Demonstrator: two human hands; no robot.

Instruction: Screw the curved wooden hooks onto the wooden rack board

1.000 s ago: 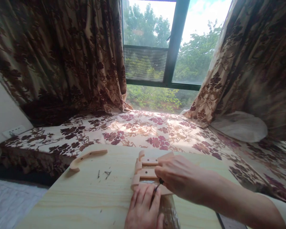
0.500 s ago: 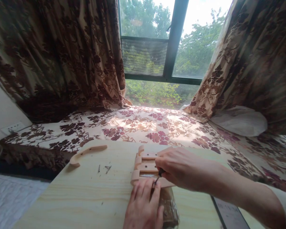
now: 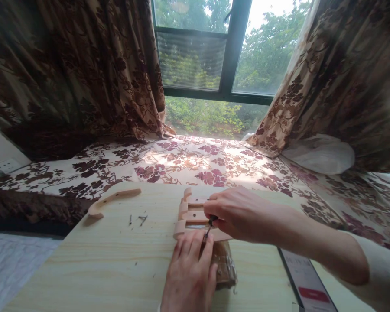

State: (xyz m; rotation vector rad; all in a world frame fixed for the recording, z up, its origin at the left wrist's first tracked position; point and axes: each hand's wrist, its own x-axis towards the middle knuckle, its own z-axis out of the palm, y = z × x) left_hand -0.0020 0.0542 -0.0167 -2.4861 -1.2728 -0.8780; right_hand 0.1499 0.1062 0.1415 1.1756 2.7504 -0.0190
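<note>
Near the front of the table, a pale wooden slatted piece with curved ends and dark screw heads lies under both hands. My right hand is closed round the dark handle of a screwdriver. The shaft slants down to the nearest slat, its tip among my left fingertips. My left hand lies with fingers stretched and slightly apart over that slat's edge. A screw under the tip is too small and covered to make out. A brown plastic-wrapped block sits partly under the near slat, beside my left hand.
A loose curved wooden piece with holes lies at the table's far left. Several small screws are scattered left of the slats. A phone lies at the right, partly behind my forearm. Beyond the table is a flowered window-seat cover.
The view has tilted slightly, so everything sits a little higher and further left. Both hands keep their places at the slats, with the screwdriver still in my right hand. More of the phone shows.
</note>
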